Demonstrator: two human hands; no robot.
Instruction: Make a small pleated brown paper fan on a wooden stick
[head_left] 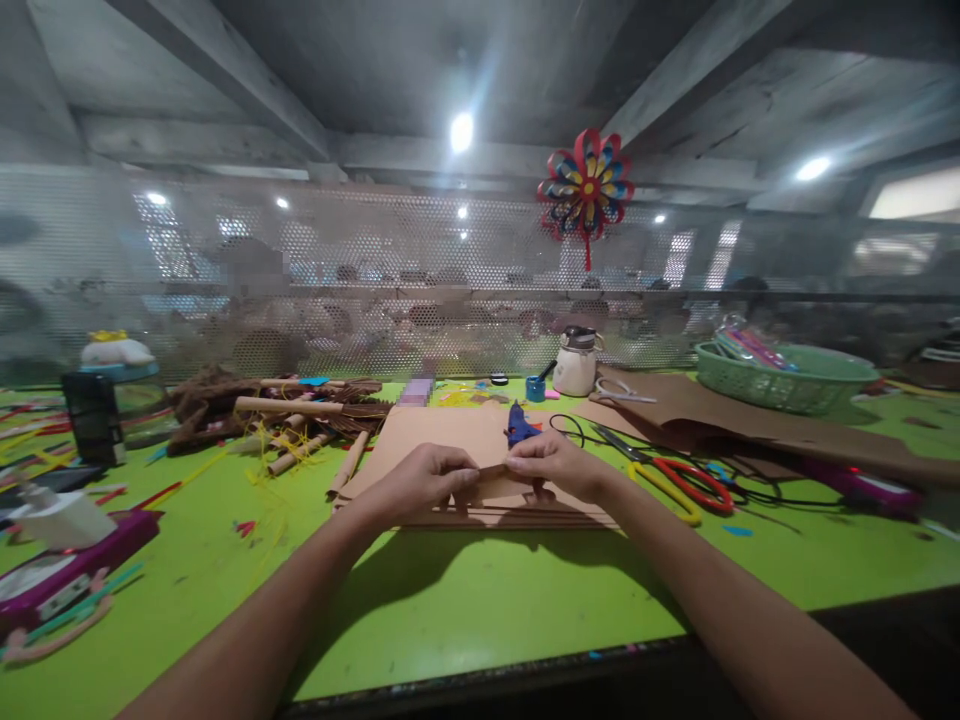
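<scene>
My left hand (427, 480) and my right hand (559, 464) are close together above a stack of brown cardboard sheets (427, 427). Both are closed, thumbs and fingers pinching opposite ends of a small brown paper strip (496, 484). Part of the strip is hidden by my fingers. Just beyond my right hand stands a blue glue gun (519, 424) with an orange part showing. A rolled brown paper tube (349, 465) lies at the stack's left edge.
Brown paper rolls (289, 405) and yellow strands lie left. Scissors with red and yellow handles (686, 488), brown paper (675, 410), a green basket (787, 378) and cables are right. Behind stand a white jug (576, 365) and mesh screen (420, 300). A purple power strip (124, 540) lies near left.
</scene>
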